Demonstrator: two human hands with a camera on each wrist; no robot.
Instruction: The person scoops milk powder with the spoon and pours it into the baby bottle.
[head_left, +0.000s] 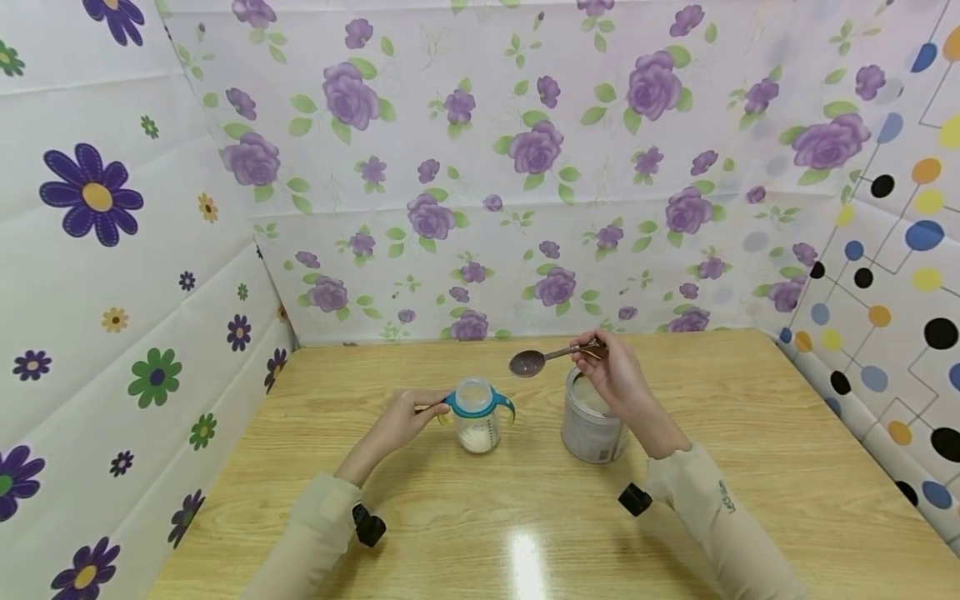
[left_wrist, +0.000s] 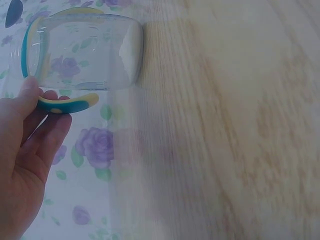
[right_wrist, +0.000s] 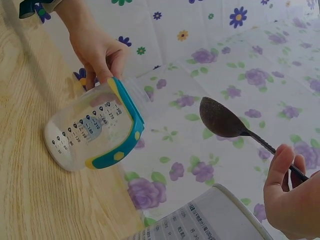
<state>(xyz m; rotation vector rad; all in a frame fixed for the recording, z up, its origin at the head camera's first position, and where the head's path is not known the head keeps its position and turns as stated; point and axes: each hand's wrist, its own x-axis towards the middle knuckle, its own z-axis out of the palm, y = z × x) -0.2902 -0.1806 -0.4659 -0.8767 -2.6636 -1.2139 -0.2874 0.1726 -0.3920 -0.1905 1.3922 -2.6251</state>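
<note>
While spoon [head_left: 529, 362] hovers, bottle [head_left: 477, 421] open

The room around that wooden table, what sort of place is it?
Probably a makeshift recording booth, not a real kitchen: flower-printed sheets wall in a bare wooden table. On it stand only a baby bottle and a powder tin.

We see a worktop [head_left: 750, 467] of pale wood grain, smooth and glossy enough to mirror a lamp. The bottle [head_left: 477, 421] looks like clear, shiny plastic with a matt teal and yellow collar. The spoon [head_left: 534, 361] seems dark, dull metal. The can [head_left: 588, 429] has a papery printed label. The walls [head_left: 525, 167] look like thin, slightly sheeny flowered sheeting.
</note>
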